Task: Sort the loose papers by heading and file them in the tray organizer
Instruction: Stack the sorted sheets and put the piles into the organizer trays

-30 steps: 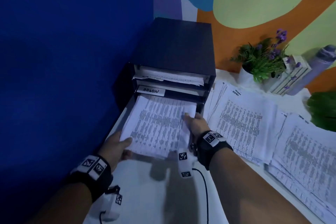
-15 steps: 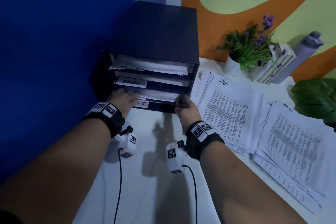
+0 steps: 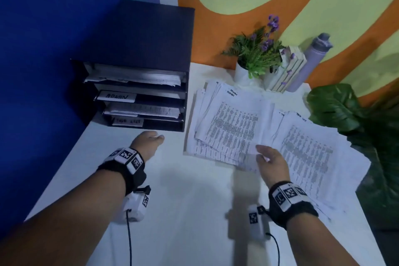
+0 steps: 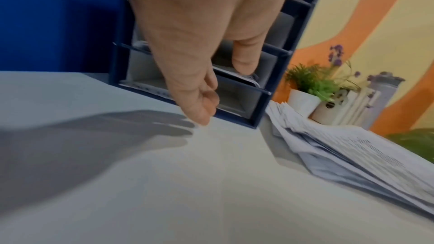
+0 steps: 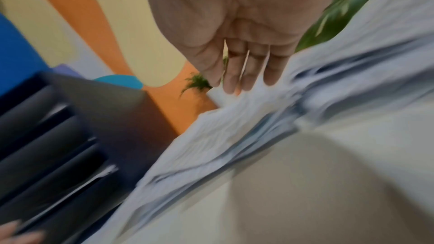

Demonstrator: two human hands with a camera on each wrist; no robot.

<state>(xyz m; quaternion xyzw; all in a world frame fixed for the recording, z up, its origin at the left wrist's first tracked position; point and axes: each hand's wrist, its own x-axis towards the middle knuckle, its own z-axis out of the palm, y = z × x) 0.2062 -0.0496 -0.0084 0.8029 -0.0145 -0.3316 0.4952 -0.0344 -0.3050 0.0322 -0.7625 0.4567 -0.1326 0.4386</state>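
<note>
The dark tray organizer [image 3: 138,45] stands at the table's back left, with slots labelled ADMIN [image 3: 117,96] and TASK LIST [image 3: 127,121]. Sheets lie in its upper slot and in the slot above the TASK LIST label. Two piles of loose printed papers lie to its right: one headed ADMIN [image 3: 233,123], another [image 3: 308,153] further right. My left hand [image 3: 158,137] hovers just in front of the organizer, fingers loosely curled and holding nothing. My right hand [image 3: 260,151] reaches with straight fingers [image 5: 241,77] over the near edge of the ADMIN pile [image 5: 234,127].
A potted plant with purple flowers [image 3: 257,54], a small slatted crate [image 3: 287,71] and a grey bottle [image 3: 311,60] stand at the back against the painted wall. Large green leaves [image 3: 345,114] overhang the table's right edge. A blue wall borders the left side.
The stack both hands held went into the organizer's lower slot. Both hands then let go and drew back; the right hand swung right to the loose ADMIN pile.
</note>
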